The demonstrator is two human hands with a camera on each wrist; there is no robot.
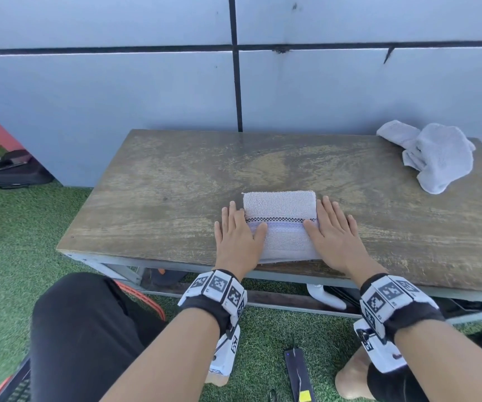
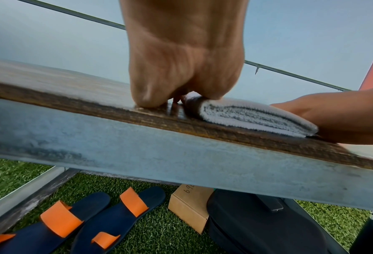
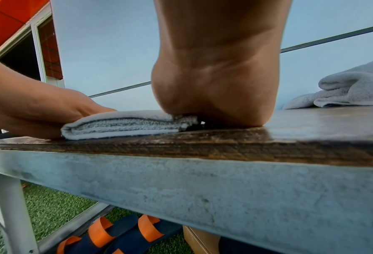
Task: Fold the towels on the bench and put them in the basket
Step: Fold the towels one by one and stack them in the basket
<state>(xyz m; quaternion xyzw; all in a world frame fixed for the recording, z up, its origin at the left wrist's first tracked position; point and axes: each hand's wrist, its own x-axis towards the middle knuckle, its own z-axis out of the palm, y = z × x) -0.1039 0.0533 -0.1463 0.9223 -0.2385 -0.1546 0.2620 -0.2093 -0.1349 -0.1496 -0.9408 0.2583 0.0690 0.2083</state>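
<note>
A folded pale towel (image 1: 280, 210) with a checked stripe lies near the front edge of the wooden bench (image 1: 176, 181). My left hand (image 1: 238, 236) lies flat at its left side, thumb on the cloth, fingers straight. My right hand (image 1: 334, 233) lies flat at its right side, thumb on the cloth. Both wrist views show the folded towel (image 2: 250, 115) (image 3: 124, 123) in layers, pressed between the two palms. A second, crumpled towel (image 1: 434, 155) (image 3: 352, 86) sits at the bench's far right corner. The basket is not clearly in view.
A grey panelled wall stands right behind the bench. Under the bench lie blue and orange sandals (image 2: 76, 223), a cardboard box (image 2: 189, 206) and a dark bag (image 2: 263, 223). Green artificial turf (image 1: 16, 242) surrounds it. A black case (image 1: 16, 172) lies at far left.
</note>
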